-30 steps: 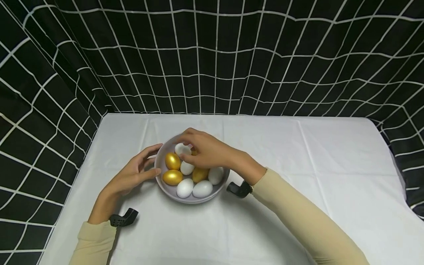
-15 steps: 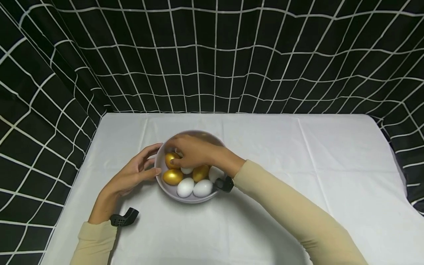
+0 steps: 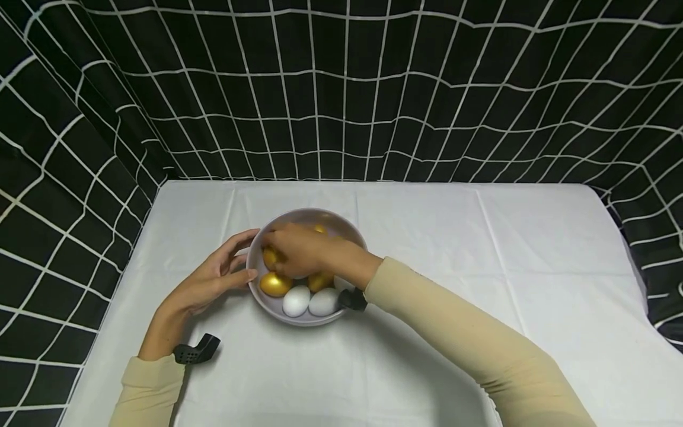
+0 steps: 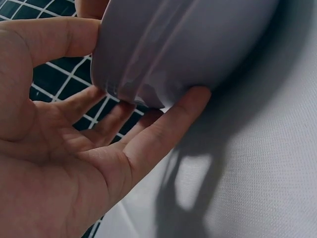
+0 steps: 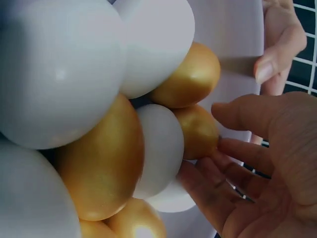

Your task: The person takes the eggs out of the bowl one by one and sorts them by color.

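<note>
A shallow pale lilac bowl (image 3: 347, 224) holds several white eggs (image 3: 296, 300) and several gold eggs (image 3: 275, 284). Outside the bowl, on its left side, my left hand (image 3: 205, 283) touches the rim and outer wall with thumb and spread, fairly straight fingers. My right hand (image 3: 304, 252) reaches down into the left part of the bowl. In the right wrist view, its thumb and loosely bent fingers stand around a gold egg (image 5: 199, 133) by the bowl wall, with fingertips right at the egg's side. The right hand covers several eggs in the head view.
A white cloth (image 3: 437, 261) covers the table, and the bowl stands on its left half. Behind and at the sides hangs a black curtain (image 3: 341, 95) with a white grid. Each wrist wears a small black camera; the left one (image 3: 197, 350) hangs over the cloth.
My right hand has moved left and lower in the bowl, from over a white egg at the far side to a gold egg by the left wall. My left hand stays at the bowl.
</note>
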A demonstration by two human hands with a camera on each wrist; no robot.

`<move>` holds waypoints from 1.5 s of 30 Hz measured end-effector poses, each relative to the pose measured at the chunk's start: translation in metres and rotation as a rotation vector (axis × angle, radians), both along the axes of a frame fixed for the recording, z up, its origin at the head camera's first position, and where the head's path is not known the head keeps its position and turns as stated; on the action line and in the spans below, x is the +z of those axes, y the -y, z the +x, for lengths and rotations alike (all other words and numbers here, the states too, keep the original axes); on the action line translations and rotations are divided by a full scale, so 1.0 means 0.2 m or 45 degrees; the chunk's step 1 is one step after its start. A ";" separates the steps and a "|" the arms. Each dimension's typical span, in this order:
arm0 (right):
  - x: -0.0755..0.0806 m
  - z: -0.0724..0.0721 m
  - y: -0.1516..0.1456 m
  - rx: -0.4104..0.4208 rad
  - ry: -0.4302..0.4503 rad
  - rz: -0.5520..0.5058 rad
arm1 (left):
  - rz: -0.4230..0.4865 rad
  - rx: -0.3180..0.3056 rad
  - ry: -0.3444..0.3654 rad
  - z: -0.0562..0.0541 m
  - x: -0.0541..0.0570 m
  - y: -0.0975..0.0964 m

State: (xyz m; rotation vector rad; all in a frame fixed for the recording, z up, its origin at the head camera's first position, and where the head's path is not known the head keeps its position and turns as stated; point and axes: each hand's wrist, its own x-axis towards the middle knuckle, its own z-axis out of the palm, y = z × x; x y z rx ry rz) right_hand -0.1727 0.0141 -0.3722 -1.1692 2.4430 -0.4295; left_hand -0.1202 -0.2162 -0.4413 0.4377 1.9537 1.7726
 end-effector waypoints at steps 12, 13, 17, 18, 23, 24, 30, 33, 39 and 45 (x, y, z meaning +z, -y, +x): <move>-0.03 0.01 0.06 -0.018 0.057 0.024 | 0.017 -0.011 0.005 0.00 0.00 0.01; -0.03 0.01 0.07 -0.020 0.050 0.037 | 0.016 -0.010 0.006 0.00 -0.01 0.01; -0.04 0.00 0.07 -0.027 0.024 0.060 | 0.014 -0.008 0.022 -0.01 0.00 0.01; -0.04 0.00 0.07 -0.028 0.018 0.060 | 0.015 -0.009 0.028 -0.01 0.00 0.01; -0.04 -0.01 0.06 -0.016 0.023 0.014 | 0.023 -0.010 0.057 -0.01 0.01 0.01; -0.04 -0.01 0.06 -0.013 0.023 0.002 | 0.025 -0.011 0.065 -0.01 0.01 0.01; -0.02 -0.01 0.04 -0.020 0.030 -0.067 | 0.021 -0.003 0.074 0.00 0.01 0.01; -0.01 -0.01 0.02 -0.034 0.034 -0.107 | 0.034 -0.002 0.066 0.00 0.01 0.01; 0.01 0.00 -0.07 -0.057 -0.005 -0.210 | 0.036 0.000 0.059 0.00 0.00 0.01; 0.02 0.03 -0.17 -0.157 0.016 -0.383 | 0.018 0.008 0.053 0.00 0.01 0.01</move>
